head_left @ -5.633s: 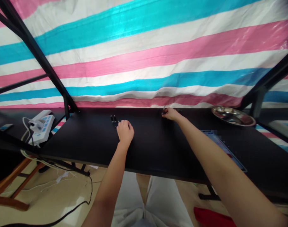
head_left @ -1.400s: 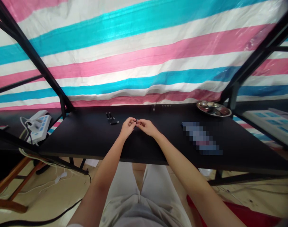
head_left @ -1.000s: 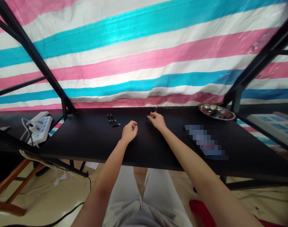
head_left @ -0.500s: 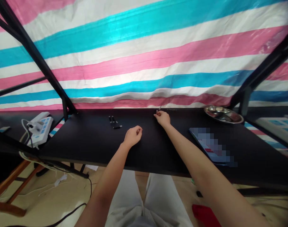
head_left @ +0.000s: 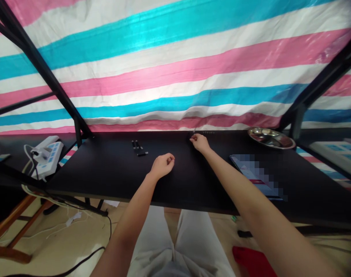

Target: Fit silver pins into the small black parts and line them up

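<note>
My right hand (head_left: 200, 142) reaches to the back edge of the black table (head_left: 114, 173). Its fingertips are pinched together around something too small to make out. Just behind those fingers runs a row of tiny pale pieces (head_left: 208, 132) along the edge. Loosely curled, my left hand (head_left: 162, 166) rests above the table's middle, and whatever its fingers may hold is hidden. To its left lie several small black sticks with silvery ends: two stand side by side, and one black stick (head_left: 142, 154) lies crosswise in front of them.
A round metal dish (head_left: 271, 139) sits at the back right. In front of it lies a flat tablet-like device (head_left: 254, 175), partly blurred out. A white power strip (head_left: 50, 157) with cables is at the left. Black metal posts (head_left: 55, 86) and a striped sheet (head_left: 175, 73) rise behind.
My right hand has shifted slightly right, its fingers still pinched at the back edge. The left hand has barely moved. The whole view has shifted a little.
</note>
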Demonstrator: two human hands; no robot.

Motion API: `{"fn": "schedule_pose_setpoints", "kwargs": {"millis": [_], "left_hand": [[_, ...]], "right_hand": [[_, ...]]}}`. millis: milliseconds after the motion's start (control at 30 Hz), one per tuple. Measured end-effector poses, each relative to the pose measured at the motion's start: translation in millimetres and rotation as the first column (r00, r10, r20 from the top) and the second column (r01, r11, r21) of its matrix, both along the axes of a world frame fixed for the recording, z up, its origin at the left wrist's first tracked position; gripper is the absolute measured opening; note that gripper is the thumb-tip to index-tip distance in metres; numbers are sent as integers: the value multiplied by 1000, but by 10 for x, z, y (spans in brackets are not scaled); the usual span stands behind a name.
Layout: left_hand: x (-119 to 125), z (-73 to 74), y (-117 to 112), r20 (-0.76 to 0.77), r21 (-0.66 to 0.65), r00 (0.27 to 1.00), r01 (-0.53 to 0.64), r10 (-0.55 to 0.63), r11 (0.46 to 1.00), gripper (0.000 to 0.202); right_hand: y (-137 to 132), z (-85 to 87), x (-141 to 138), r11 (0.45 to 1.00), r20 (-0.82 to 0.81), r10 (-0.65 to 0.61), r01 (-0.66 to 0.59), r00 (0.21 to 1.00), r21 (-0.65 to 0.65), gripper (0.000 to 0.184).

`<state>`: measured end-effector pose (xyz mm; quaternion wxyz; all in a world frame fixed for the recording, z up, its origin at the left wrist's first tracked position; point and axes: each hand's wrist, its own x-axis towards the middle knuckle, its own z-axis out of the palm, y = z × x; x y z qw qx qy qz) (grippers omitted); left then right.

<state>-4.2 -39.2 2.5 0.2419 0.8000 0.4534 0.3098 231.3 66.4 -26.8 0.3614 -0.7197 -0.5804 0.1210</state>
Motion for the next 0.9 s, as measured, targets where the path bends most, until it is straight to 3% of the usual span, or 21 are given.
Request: {"fn": "schedule_pose_setpoints", "kwargs": {"millis": [333, 500, 700, 900], "left_hand": [[-6, -3, -7, 9, 17, 1000, 0, 0, 1000, 15], [-12, 11, 4, -14, 82, 986, -164, 166, 983, 13], [-99, 105, 42, -67, 238, 881, -441, 468, 865, 17], [-231, 139, 93, -121, 186, 649, -729, 751, 659, 32]], "right_hand": [[-17, 46, 10, 997, 27, -37, 39, 999, -68, 13], [8, 47, -1, 995, 32, -70, 72, 997, -68, 12], [36, 17, 31, 995, -11, -78, 78, 997, -55, 5], [-106, 51, 57, 994, -205, -105, 95, 973, -60, 20]]}}
